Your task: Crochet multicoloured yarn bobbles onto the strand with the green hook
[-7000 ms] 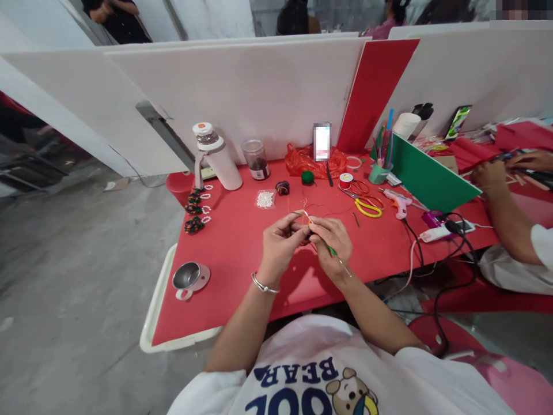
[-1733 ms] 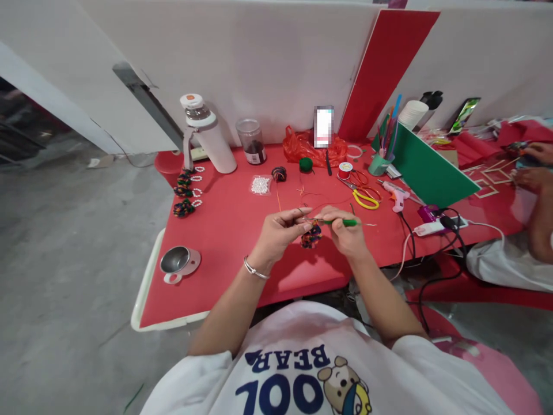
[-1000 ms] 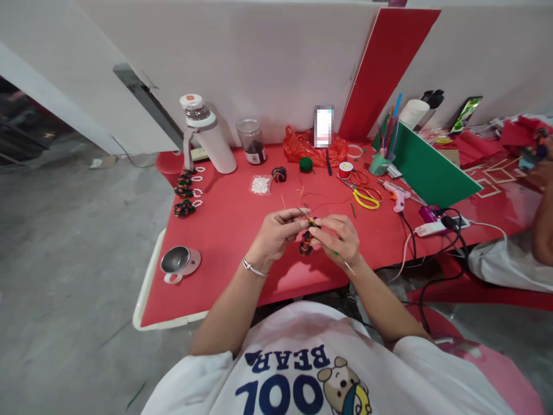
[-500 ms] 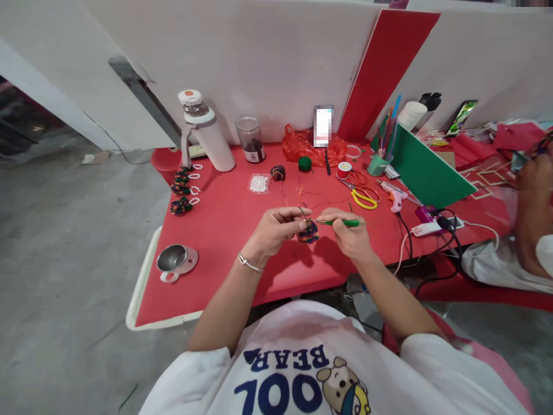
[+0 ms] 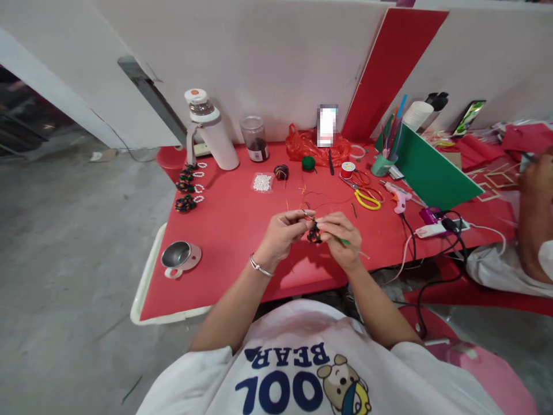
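Over the front middle of the table, my left hand point(image 5: 283, 235) is closed, pinching the top of a small dark multicoloured crocheted piece point(image 5: 314, 234). My right hand point(image 5: 343, 237) is closed too, thumb and fingertips meeting at the same piece. Tucked in the right palm is a crochet hook with a green handle point(image 5: 344, 242), its thin shaft sticking out to the lower right. Fine orange yarn runs from near my fingers toward a dark multicoloured yarn ball point(image 5: 281, 172). What the right fingertips pinch is partly hidden.
On the red table point(image 5: 228, 242) are a steel cup point(image 5: 181, 257), bead-looped crocheted pieces point(image 5: 185, 203), a white bag of beads point(image 5: 262, 183), green yarn point(image 5: 308, 163), yellow-handled scissors point(image 5: 366, 199) and a pink glue gun point(image 5: 398, 197). At right, a green board point(image 5: 432, 167) stands before another person's arm point(image 5: 533, 213).
My right hand has come left to the crocheted piece. The hook has swung from pointing at the piece to lying in the palm, shaft outward. The view has shifted slightly.
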A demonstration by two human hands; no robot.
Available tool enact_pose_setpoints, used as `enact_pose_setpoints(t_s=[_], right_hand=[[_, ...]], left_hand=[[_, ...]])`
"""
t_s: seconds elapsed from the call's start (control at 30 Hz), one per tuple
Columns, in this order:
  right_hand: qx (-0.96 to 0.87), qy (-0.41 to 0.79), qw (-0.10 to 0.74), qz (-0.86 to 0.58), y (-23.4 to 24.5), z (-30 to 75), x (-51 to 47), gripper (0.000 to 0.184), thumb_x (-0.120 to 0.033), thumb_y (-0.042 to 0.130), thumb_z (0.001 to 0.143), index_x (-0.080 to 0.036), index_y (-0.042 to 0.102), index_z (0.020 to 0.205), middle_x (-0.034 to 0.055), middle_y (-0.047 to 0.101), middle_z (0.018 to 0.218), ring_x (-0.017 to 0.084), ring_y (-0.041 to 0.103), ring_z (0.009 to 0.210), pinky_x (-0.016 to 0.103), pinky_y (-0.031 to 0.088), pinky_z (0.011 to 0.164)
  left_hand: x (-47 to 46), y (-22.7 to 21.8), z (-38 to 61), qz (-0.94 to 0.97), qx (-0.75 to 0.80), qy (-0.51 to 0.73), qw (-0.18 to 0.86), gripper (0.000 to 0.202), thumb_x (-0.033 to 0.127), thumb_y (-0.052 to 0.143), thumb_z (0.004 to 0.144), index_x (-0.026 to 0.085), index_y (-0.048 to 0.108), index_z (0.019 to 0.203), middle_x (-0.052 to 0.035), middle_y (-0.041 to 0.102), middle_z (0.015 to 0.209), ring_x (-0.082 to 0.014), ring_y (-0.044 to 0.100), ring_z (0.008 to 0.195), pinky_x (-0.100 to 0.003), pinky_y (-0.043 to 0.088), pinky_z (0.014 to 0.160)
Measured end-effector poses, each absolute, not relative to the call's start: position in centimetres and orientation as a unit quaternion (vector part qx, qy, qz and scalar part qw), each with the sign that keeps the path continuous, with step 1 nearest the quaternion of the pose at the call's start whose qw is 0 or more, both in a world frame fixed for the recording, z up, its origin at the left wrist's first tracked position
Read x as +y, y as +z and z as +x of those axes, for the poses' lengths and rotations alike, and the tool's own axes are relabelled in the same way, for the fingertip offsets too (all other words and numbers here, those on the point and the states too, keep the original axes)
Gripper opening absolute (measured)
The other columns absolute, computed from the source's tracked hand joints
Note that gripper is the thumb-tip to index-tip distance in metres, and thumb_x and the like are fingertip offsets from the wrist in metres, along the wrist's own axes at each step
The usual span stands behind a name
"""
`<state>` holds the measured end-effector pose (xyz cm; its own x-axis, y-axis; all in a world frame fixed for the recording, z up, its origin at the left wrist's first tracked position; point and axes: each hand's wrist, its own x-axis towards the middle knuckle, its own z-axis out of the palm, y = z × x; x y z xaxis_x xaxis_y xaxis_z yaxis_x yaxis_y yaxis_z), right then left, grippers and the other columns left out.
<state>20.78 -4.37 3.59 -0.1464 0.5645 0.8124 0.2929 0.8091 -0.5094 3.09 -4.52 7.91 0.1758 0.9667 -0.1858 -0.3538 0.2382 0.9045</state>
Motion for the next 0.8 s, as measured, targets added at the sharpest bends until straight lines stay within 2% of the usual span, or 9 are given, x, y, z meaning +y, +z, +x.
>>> enact_pose_setpoints(t_s=[0.07, 0.23, 0.43, 0.63, 0.8], right_hand=[[-0.772, 0.155, 0.557, -0.264, 4.4, 21.9, -3.9, 0.02, -0.039, 0.067, 0.094, -0.032, 0.076, 0.111, 0.0044, 0.078, 0.1, 0.021, 0.07, 0.091, 0.043, 0.058, 0.082], [-0.838, 0.126, 0.479, -0.231, 7.0, 23.8, -3.5, 0.018, -0.037, 0.072, 0.091, -0.031, 0.077, 0.107, 0.0035, 0.081, 0.1, 0.02, 0.068, 0.091, 0.041, 0.058, 0.083], [-0.859, 0.146, 0.437, -0.222, 9.1, 24.5, -3.4, 0.016, -0.037, 0.072, 0.091, -0.029, 0.078, 0.104, 0.0037, 0.081, 0.097, 0.021, 0.07, 0.091, 0.043, 0.057, 0.086], [-0.794, 0.266, 0.489, -0.245, 8.6, 24.5, -3.2, 0.013, -0.035, 0.069, 0.093, -0.027, 0.079, 0.096, 0.0041, 0.079, 0.087, 0.021, 0.07, 0.086, 0.042, 0.058, 0.084], [-0.696, 0.348, 0.544, -0.314, 5.8, 22.7, -3.8, 0.026, -0.046, 0.063, 0.096, -0.025, 0.078, 0.092, 0.0053, 0.078, 0.088, 0.021, 0.072, 0.086, 0.04, 0.06, 0.082]], left_hand=[[-4.3, 8.0, 2.4, 0.396, 0.416, 0.469, 0.67, 0.041, 0.029, 0.09, 0.057, 0.012, 0.081, 0.093, 0.0018, 0.059, 0.059, -0.0034, 0.033, 0.047, -0.022, 0.021, 0.047], [-3.8, 8.2, 1.6, 0.438, 0.432, 0.441, 0.654, 0.035, 0.024, 0.088, 0.057, 0.012, 0.082, 0.09, 0.0006, 0.06, 0.057, -0.0049, 0.038, 0.049, -0.022, 0.027, 0.049], [-3.7, 9.1, 1.2, 0.455, 0.441, 0.441, 0.636, 0.033, 0.021, 0.089, 0.055, 0.012, 0.083, 0.085, -0.0061, 0.072, 0.067, -0.0123, 0.058, 0.06, -0.026, 0.046, 0.059], [-3.9, 9.0, 1.0, 0.486, 0.444, 0.439, 0.612, 0.03, 0.02, 0.086, 0.059, 0.012, 0.083, 0.087, -0.0082, 0.075, 0.077, -0.0141, 0.062, 0.068, -0.027, 0.049, 0.066], [-4.1, 8.1, 2.0, 0.482, 0.422, 0.471, 0.607, 0.032, 0.024, 0.084, 0.064, 0.014, 0.083, 0.094, -0.0023, 0.068, 0.068, -0.0089, 0.052, 0.058, -0.024, 0.042, 0.058]])
